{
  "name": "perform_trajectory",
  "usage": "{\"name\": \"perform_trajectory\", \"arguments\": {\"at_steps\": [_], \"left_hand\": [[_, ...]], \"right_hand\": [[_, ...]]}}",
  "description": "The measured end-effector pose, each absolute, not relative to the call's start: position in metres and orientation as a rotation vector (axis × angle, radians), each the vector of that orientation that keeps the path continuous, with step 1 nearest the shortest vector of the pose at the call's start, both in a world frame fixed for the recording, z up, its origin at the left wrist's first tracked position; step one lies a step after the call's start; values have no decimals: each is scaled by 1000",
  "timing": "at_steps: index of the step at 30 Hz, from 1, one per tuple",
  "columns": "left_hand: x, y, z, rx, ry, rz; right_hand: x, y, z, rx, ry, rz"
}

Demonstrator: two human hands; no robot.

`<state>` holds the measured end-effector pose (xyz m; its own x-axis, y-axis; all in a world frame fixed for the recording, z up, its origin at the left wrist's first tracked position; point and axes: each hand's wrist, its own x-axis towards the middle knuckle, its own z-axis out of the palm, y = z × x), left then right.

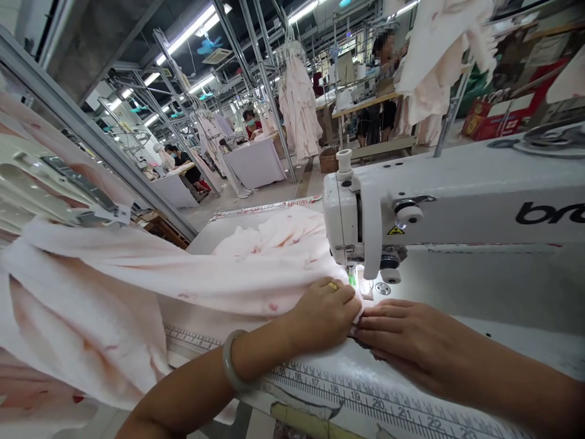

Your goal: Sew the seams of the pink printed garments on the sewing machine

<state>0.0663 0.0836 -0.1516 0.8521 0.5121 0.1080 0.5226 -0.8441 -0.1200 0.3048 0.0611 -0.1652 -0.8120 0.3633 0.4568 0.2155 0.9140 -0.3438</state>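
Pale pink cloth (219, 277) drapes toward the white sewing machine (457, 198); work seems under way, though stitched and remaining lengths cannot be told. The left hand (326, 312) curls, pinching its edge near the presser foot (351, 273); the right hand (409, 336) lies fingers together, thumb hidden, grip unclear.

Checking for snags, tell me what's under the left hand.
Pale pink fabric runs in under the left hand; whatever that hand itself covers can't be seen.
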Motion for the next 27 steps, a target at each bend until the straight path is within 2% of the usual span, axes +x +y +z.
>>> {"name": "perform_trajectory", "arguments": {"at_steps": [10,14,21,27], "left_hand": [[55,74,-139,-2932,-1003,-316],[51,73,-140,-2935,-1065,-352],[53,74,-142,-2920,-885,-530],[62,72,-149,-2839,-790,-348]], "right_hand": [[307,72,-155,-337,-2476,184],[314,80,-161,-439,-2498,168],[315,75,-163,-506,-2589,408],[309,69,-153,-499,-2569,599]]}}
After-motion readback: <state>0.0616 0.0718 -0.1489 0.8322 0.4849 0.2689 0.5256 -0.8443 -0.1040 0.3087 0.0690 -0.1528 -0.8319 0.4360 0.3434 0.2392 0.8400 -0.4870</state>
